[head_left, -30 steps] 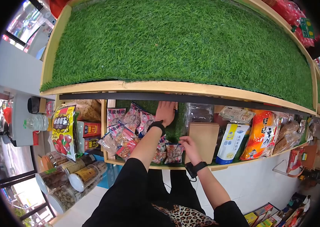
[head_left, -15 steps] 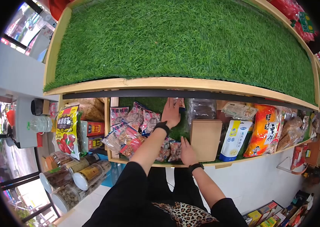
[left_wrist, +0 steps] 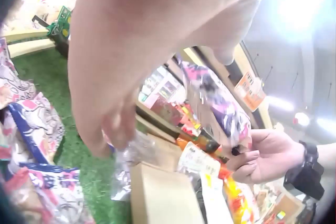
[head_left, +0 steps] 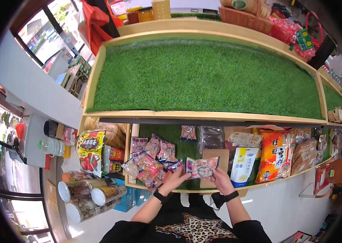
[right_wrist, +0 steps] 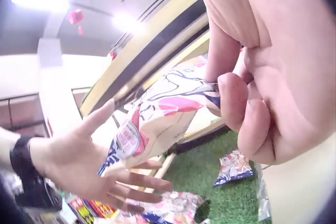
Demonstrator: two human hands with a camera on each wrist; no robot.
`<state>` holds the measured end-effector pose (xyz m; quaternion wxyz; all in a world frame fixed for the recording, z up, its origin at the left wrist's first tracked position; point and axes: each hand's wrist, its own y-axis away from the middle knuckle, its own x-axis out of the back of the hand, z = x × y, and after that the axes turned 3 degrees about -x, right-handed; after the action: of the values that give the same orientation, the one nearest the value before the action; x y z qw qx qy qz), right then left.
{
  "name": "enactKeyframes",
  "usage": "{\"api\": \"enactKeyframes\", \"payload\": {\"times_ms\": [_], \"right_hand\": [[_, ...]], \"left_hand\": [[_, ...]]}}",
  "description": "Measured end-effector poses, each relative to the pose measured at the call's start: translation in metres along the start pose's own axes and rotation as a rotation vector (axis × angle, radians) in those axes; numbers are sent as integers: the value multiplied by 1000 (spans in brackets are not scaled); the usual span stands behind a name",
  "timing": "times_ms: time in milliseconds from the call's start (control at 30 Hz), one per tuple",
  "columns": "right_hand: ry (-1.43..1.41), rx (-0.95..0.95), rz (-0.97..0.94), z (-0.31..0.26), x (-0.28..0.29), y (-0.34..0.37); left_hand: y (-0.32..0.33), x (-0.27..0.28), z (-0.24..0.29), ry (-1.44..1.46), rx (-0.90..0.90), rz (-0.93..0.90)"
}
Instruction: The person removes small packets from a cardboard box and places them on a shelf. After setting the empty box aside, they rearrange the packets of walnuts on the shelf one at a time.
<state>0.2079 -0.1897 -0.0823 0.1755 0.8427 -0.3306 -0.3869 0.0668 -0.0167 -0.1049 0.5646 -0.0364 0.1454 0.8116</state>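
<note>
A pink, white and blue snack packet [head_left: 201, 168] is held up over the front of the lower shelf. My right hand [head_left: 222, 182] pinches its right end, with curled fingers [right_wrist: 236, 103] in the right wrist view. At the packet's other end is my left hand [head_left: 174, 180], its fingers spread and fairly straight in the right wrist view; whether it touches the packet I cannot tell. Similar packets [head_left: 167, 150] lie in a group on the green turf at left. Another single packet [head_left: 188, 133] lies at the back of the compartment.
A cardboard box [head_left: 215, 154] stands right of the packets, before clear wrappers [head_left: 211, 138]. Farther right are a white-yellow pouch [head_left: 243, 166] and an orange bag [head_left: 274, 156]. Jars [head_left: 106, 195] stand at lower left. The upper turf shelf's wooden edge [head_left: 203, 115] overhangs the back.
Both hands have drawn back toward the body, and a packet is now in my right hand. My left hand has left the packet at the back. The head view has tilted upward.
</note>
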Motion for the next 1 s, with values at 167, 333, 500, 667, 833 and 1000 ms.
{"api": "enactKeyframes", "payload": {"times_ms": [167, 333, 500, 667, 833, 1000], "right_hand": [[192, 89, -89, 0, 10, 24], [330, 177, -57, -24, -18, 64], [426, 132, -131, -18, -12, 77], [606, 133, -151, -23, -14, 90], [682, 151, -47, -13, -18, 92], [758, 267, 136, -12, -33, 88]], "left_hand": [[1, -28, 57, 276, 176, 95], [8, -36, 94, -167, 55, -31], [20, -46, 96, -176, 123, -107], [27, -48, 86, -168, 134, -137], [27, -48, 93, 116, 139, -167], [18, -47, 72, 302, 290, 73]]}}
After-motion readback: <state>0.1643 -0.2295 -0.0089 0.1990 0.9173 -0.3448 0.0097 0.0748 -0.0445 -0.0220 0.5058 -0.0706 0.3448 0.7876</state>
